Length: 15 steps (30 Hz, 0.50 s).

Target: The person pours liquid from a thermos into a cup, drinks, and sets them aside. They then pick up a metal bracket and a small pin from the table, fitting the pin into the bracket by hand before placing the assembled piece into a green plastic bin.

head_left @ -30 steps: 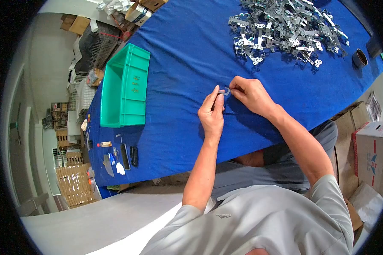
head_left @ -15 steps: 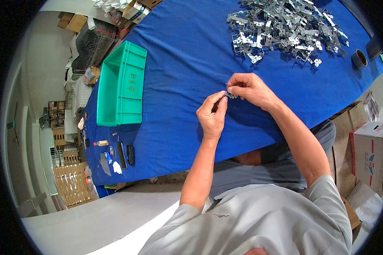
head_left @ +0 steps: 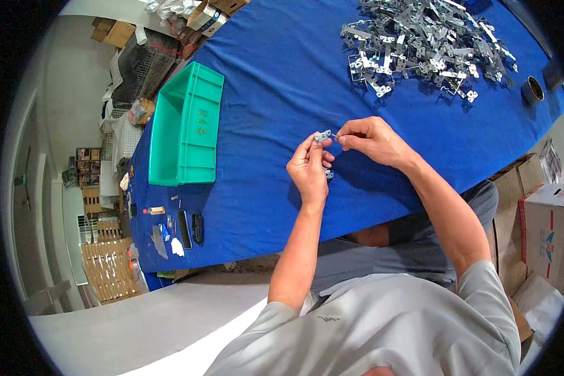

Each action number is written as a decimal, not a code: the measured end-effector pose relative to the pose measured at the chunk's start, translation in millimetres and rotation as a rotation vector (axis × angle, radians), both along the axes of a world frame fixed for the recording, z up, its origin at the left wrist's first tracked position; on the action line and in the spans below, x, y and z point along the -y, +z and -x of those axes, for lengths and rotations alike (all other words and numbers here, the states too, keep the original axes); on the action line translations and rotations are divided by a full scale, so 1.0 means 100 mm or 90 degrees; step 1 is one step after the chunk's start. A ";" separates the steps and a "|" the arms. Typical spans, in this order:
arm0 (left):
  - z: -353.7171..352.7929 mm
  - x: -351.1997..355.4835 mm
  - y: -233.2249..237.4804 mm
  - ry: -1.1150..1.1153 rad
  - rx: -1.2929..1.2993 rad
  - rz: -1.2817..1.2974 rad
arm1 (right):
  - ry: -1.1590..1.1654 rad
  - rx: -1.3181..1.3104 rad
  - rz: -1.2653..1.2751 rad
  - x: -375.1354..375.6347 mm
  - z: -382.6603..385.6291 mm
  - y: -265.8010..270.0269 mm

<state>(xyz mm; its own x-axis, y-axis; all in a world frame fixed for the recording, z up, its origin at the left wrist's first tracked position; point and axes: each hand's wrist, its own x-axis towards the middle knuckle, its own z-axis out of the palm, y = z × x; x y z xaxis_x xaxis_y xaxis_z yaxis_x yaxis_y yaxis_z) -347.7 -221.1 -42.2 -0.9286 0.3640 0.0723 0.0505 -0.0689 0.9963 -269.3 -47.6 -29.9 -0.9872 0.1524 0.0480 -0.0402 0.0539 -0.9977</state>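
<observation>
My left hand (head_left: 309,169) is closed around a small silvery metal bracket (head_left: 322,136), whose holed end sticks up above the thumb and fingertips. Below the fingers another bit of metal (head_left: 329,174) shows; whether it belongs to the same bracket is hidden by the hand. Just to the right, my right hand (head_left: 373,141) pinches a thin, pin-like piece (head_left: 335,136) between thumb and forefinger, its tip pointing at the bracket with a slight gap. Further up the blue cloth lies a large heap of similar metal brackets (head_left: 429,53).
A green plastic crate (head_left: 200,160) lies on its side at the left of the blue-covered table (head_left: 257,207). Near it are a black-handled tool (head_left: 197,229), a small bottle (head_left: 155,211) and other small items. A dark round cup (head_left: 532,91) stands at the right edge.
My hands were close together over the metal part. Now the right hand has drawn slightly right and down, and the bracket's end shows in my left fingers. The view has shifted a little.
</observation>
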 end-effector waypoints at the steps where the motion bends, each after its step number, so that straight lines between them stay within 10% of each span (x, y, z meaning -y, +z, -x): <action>1: 0.00 0.00 -0.01 0.002 -0.003 0.000 | 0.000 -0.003 -0.001 0.01 0.00 0.00; 15: -0.02 0.00 -0.01 0.007 -0.038 0.021 | -0.037 -0.020 -0.023 0.01 0.00 0.02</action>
<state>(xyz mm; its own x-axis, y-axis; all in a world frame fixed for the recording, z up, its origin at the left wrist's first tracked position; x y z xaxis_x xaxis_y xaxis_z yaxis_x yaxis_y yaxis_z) -345.7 -220.8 -43.5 -0.9267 0.3572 0.1167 0.1112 -0.0360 0.9931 -269.0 -48.7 -28.3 -0.9745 0.2077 0.0847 -0.0666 0.0929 -0.9934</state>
